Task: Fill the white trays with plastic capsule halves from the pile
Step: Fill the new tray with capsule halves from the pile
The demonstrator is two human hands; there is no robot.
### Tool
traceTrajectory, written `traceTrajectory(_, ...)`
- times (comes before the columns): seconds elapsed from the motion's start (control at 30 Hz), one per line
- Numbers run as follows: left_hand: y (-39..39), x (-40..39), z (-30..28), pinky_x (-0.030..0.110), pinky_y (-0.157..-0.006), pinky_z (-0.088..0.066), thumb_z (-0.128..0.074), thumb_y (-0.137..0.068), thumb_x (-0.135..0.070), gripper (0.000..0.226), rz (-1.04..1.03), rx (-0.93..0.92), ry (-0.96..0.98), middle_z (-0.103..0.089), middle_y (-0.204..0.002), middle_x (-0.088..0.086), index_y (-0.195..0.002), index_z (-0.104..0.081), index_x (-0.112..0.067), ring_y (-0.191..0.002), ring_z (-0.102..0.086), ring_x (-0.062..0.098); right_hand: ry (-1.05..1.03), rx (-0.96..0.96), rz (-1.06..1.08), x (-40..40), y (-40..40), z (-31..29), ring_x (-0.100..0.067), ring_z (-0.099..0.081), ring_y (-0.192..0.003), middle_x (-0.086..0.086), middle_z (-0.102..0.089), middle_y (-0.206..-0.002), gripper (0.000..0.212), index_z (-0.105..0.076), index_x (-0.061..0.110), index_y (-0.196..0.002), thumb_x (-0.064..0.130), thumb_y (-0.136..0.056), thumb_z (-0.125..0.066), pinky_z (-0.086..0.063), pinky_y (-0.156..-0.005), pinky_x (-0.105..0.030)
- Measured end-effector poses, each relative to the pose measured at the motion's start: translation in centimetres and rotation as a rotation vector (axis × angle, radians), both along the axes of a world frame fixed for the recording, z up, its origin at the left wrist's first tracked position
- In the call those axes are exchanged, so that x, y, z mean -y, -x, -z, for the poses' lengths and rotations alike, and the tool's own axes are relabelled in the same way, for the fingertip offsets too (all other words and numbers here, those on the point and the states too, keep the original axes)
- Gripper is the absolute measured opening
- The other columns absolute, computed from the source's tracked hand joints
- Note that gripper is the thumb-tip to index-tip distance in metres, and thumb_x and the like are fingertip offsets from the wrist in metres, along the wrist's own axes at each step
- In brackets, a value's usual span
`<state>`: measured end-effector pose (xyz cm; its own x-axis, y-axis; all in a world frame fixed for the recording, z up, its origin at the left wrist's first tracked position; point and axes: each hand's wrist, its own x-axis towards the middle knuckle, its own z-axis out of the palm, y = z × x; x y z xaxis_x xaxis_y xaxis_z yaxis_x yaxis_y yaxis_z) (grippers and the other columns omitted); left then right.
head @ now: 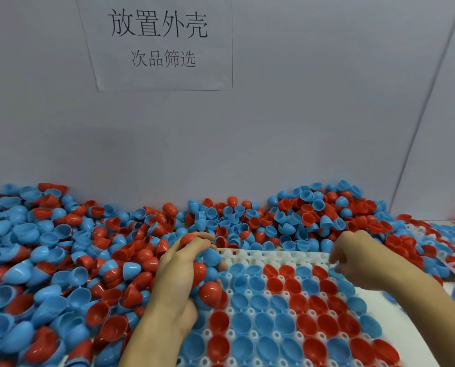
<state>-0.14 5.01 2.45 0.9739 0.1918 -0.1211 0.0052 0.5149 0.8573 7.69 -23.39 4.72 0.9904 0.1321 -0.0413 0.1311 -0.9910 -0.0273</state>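
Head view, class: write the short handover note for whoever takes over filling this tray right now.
Left hand grips a handful of red and blue capsule halves over the white tray's left edge.
Right hand reaches over the tray's far right; blurred, its grip is unclear.
The pile lies left and behind.
Done: most visible pockets hold a half, open side up.
Left: the far row is empty.

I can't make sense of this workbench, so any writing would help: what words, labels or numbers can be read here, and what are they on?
"放置外壳": large top line on the paper sheet stuck to the grey wall.
"次品筛选": smaller line beneath it on the same sheet.
No other text is readable: none shows on the capsule halves or on the white tray.
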Motion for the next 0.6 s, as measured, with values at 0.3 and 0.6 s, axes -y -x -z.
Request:
traceTrajectory(0.3, 0.2, -0.1, -0.1, 0.031, -0.048, -0.051, -0.065, -0.091, -0.012, 0.021, -0.021, -0.009, -0.004, -0.067, -0.077, 0.015, -0.074, -0.075, -0.02, -0.063, -0.066, 0.027, -0.326, 0.042, -0.437, -10.4, 2.1, 0.7, -0.002, -0.059, -0.095, 0.015, -0.062, -0.112, 0.03, -0.068, 0.032, -0.119, 0.022, -0.091, -0.07, -0.055, -0.088, -0.025)
traceTrajectory(0.6, -0.1, -0.2, 0.3, 0.032, -0.052, -0.051, -0.065, -0.09, -0.013, 0.01, -0.036, -0.015, -0.007, -0.067, -0.077, 0.016, -0.084, -0.072, -0.015, -0.066, -0.065, 0.028, -0.457, 0.197, -0.416, -11.4, 1.7, 2.1, 0.003, -0.06, -0.079, 0.016, -0.069, -0.093, 0.014, -0.076, 0.023, -0.1, 0.018, -0.094, -0.065, -0.053, -0.074, -0.012)
